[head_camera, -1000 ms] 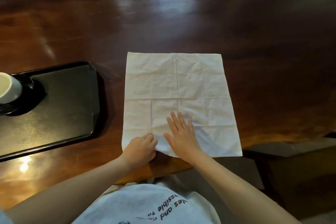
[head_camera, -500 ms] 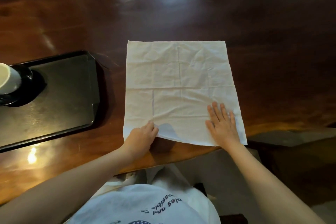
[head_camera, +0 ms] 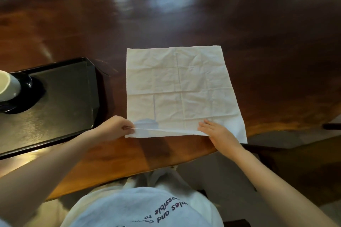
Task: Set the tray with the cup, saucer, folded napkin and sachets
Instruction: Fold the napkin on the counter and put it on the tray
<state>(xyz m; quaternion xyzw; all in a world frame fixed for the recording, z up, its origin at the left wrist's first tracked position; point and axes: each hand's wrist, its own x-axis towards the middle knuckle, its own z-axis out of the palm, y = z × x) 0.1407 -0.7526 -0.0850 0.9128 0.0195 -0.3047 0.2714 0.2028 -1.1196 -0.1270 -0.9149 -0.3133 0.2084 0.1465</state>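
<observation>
A white creased napkin (head_camera: 177,86) lies unfolded on the dark wooden table. My left hand (head_camera: 116,128) pinches its near left corner and lifts that edge slightly. My right hand (head_camera: 215,131) holds the near edge towards the right, fingers over the cloth. To the left lies a black tray (head_camera: 60,101). On the tray's left end a white cup (head_camera: 8,85) stands on a dark saucer (head_camera: 27,84), cut by the frame edge. No sachets are visible.
The wooden table (head_camera: 258,33) stretches far ahead, with window glare at the top. Its near edge curves just below the napkin. A dark chair or bench (head_camera: 304,162) sits low at the right, beyond the table edge.
My right hand slid from the napkin's middle to its right side, then came back to grasp the near edge. My left hand now pinches the near left corner and raises it.
</observation>
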